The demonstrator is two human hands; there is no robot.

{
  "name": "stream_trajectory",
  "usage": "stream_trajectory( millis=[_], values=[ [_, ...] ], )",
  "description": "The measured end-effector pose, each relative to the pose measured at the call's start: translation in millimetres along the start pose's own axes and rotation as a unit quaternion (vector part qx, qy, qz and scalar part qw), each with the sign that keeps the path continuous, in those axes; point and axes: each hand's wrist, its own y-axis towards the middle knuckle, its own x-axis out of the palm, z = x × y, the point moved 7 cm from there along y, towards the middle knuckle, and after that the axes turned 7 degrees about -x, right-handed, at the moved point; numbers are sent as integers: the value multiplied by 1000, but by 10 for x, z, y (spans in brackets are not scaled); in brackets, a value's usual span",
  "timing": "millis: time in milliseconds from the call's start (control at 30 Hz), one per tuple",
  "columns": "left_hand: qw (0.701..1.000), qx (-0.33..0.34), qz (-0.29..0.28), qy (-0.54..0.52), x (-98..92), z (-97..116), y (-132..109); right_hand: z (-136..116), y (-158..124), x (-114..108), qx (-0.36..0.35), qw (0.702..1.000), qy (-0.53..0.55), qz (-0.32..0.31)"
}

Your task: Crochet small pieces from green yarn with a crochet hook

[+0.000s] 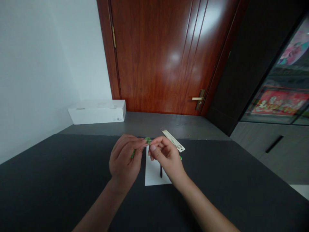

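My left hand [126, 156] is closed, its fingertips pinching a small green piece that looks like yarn or cord [147, 140]. More green shows between the fingers lower down. My right hand [167, 158] is closed in a pinch right beside the green piece. A thin pale line runs between the two sets of fingertips, too fine to identify. Below the hands lies a white sheet of paper [152, 175], partly covered by them. A dark slender stick [161, 171] shows over the paper under my right hand, its upper end hidden.
A pale printed strip [173, 140] lies beyond my right hand, and a bit of bright green [181, 158] peeks out beside it. On the dark table [72, 180], a long white box [98, 112] stands at the back left, by the wall. Behind is a wooden door [164, 64].
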Motion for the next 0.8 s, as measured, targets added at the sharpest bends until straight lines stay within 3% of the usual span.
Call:
stream_trajectory(
  millis=[167, 333, 500, 800],
  values=[
    [1000, -10, -5, -9, 0, 7, 2, -10, 21, 4, 7, 999, 46, 14],
    [980, -164, -75, -89, 106, -203, -16, -176, 15, -126, -63, 994, -61, 62],
    [942, -254, -141, -167, 230, -346, -75, -217, 17, -151, -81, 989, -123, 32],
    [912, -313, -160, -209, 279, -381, -87, -162, 19, -104, -69, 988, -138, -5]
  ],
)
